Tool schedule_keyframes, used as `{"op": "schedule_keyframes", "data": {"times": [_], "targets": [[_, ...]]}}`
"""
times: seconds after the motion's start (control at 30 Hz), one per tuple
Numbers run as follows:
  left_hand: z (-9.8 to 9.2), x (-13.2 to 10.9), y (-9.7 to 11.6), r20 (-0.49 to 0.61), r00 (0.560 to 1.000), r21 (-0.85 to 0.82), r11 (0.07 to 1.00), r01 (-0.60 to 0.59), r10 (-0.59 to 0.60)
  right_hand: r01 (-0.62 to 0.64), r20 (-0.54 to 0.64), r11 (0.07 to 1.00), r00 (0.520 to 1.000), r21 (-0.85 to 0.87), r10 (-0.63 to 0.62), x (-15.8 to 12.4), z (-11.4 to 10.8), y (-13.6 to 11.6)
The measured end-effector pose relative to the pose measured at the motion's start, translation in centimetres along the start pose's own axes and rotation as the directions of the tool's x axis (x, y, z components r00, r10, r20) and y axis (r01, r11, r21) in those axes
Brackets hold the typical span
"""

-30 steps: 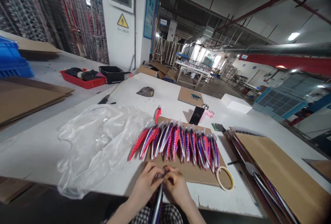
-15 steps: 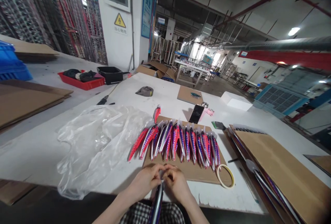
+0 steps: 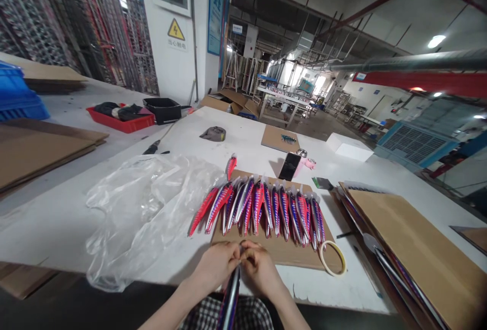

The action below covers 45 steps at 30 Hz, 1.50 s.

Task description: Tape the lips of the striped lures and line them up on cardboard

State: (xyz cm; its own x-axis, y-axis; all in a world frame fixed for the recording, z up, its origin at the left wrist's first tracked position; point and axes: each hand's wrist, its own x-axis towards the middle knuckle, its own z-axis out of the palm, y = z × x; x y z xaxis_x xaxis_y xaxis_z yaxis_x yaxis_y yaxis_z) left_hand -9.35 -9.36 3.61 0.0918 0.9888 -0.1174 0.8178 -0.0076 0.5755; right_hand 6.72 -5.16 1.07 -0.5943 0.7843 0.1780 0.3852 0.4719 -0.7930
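Observation:
My left hand and my right hand are pinched together at the near table edge, both closed on the top end of one long purple and silver fishing lure that points down toward my lap. Just beyond my hands a row of several red, purple and silver lures lies fanned on a brown cardboard sheet. One more red lure lies apart behind the row.
A crumpled clear plastic bag lies to the left, a roll of tape to the right. Stacked cardboard with lures fills the right side. A phone, white box, red tray and black bin sit farther back.
My hands stay pinched on the lure's end with only slight finger shifts. The view has drifted a little; nothing on the table has moved.

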Motion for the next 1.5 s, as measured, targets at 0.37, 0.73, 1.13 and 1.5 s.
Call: {"op": "schedule_keyframes", "data": {"times": [0.37,0.73,1.13,1.5], "targets": [[0.6,-0.1,-0.9,-0.075,0.995,-0.099,0.992,-0.078,0.070,-0.007,-0.102,0.998,0.995,-0.059,0.001,-0.4,1.1,0.3],[3.0,-1.2,-1.4,-0.230,0.971,-0.237,0.964,-0.118,0.063,-0.023,-0.133,0.997,0.991,-0.069,0.013,-1.1,1.2,0.8],[3.4,-1.3,-1.4,-0.282,0.959,-0.291,0.949,-0.122,0.037,-0.096,-0.151,0.994,0.985,-0.050,0.087,-1.3,1.6,1.1],[3.2,-1.6,-1.2,-0.288,0.957,-0.317,0.939,-0.136,0.041,-0.093,-0.011,0.996,0.996,-0.006,0.093,-0.3,-0.4,-0.1]]}}
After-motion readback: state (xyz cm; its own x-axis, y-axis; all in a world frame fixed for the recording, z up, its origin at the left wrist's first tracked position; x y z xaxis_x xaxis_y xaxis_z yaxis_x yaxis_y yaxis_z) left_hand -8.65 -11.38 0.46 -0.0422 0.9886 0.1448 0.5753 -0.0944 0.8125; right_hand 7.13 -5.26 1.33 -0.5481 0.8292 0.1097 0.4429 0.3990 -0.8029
